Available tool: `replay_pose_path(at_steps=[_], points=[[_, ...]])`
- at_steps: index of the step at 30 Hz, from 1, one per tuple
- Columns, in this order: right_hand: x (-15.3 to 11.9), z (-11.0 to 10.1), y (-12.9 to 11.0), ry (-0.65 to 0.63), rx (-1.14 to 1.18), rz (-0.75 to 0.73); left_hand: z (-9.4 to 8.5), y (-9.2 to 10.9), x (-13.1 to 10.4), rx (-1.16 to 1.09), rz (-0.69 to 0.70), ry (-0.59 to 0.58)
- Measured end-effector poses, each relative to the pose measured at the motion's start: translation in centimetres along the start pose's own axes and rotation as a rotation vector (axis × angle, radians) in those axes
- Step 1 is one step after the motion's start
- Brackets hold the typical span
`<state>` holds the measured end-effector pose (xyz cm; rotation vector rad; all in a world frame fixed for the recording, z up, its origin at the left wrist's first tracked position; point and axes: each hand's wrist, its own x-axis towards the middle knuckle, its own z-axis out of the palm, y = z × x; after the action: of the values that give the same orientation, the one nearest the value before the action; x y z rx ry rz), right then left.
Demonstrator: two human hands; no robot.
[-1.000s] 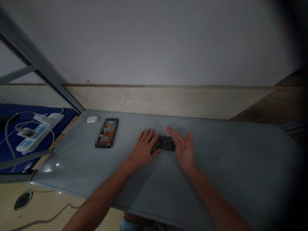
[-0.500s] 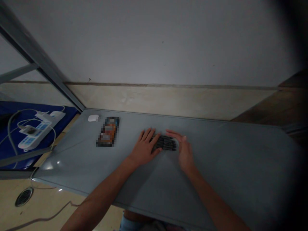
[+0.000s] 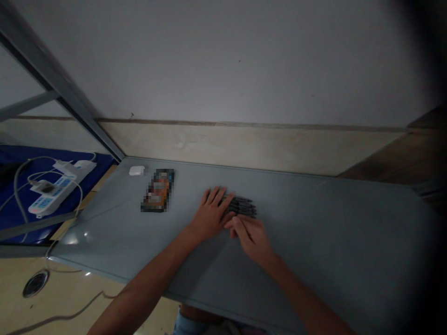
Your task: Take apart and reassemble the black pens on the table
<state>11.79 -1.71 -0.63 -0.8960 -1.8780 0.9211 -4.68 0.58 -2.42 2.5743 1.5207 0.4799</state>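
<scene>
Several dark, slim pens (image 3: 246, 207) lie side by side in a row on the grey table, their tips pointing right. My left hand (image 3: 209, 214) rests over their left ends, fingers spread and flat. Close to the left thumb, at the near edge of the row, is my right hand (image 3: 253, 237) with its fingers curled and pressed together. A dark line runs between these fingers; whether it is a pen or shadow cannot be made out. The left ends of the pens are hidden under the left hand.
On the grey table (image 3: 314, 251), a blurred-out phone-like object (image 3: 158, 190) and a small white case (image 3: 136, 170) lie to the left. A white power strip (image 3: 63, 188) with cables sits on a blue surface beyond the metal frame (image 3: 80, 107). A wall stands behind.
My right hand has moved from the pens' right ends to their near side, beside the left thumb, and its fingers have closed. The left hand has stayed put.
</scene>
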Motion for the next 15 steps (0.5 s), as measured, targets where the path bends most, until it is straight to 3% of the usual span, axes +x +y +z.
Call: replay_pose_path(at_steps=[8, 15], points=[[-0.1, 0.3, 0.2, -0.150, -0.158, -0.116, -0.5, 0.2, 0.3, -0.068, -0.015, 0.081], [-0.7, 0.7, 0.2, -0.234, -0.078, -0.108, -1.8, 2.2, 0.0, -0.441, 0.049, 0.272]])
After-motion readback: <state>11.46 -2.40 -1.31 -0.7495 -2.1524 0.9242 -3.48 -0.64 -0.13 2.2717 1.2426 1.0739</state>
